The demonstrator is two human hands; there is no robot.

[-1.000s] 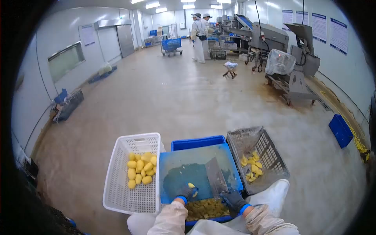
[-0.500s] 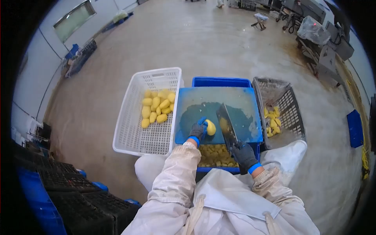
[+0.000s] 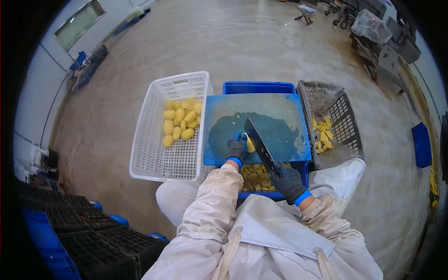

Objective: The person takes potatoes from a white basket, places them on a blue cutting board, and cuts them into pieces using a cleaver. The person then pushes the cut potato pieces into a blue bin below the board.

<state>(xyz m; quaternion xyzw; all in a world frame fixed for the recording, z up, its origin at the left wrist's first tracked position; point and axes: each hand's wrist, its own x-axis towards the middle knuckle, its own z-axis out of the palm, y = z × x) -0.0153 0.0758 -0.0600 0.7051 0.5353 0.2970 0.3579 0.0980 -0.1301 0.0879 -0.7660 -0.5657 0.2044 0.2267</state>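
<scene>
My left hand (image 3: pixel 236 147), in a dark glove, is closed on a peeled yellow potato (image 3: pixel 250 145) against the cutting board (image 3: pixel 291 109). A broad-bladed cleaver (image 3: pixel 260 144) is gripped by its handle in my gloved right hand (image 3: pixel 289 183). Its blade stands right at the potato's right side and hides part of it. Wet patches and small scraps mark the blue board, which lies across a blue tub (image 3: pixel 259 87). Below the board's near edge, cut potato chunks (image 3: pixel 255 178) show in the tub.
To the left stands a white crate (image 3: pixel 140 135) with several peeled potatoes (image 3: pixel 179 116). On the right, a dark mesh crate (image 3: pixel 349 123) contains yellow potato pieces (image 3: pixel 324 136). Black crates (image 3: pixel 98 242) sit at lower left, and a blue bin (image 3: pixel 421 144) is far right.
The cleaver has moved left from beside the potato to right against it, its blade now covering part of the potato. My left hand keeps its hold. The whole view has shifted slightly.
</scene>
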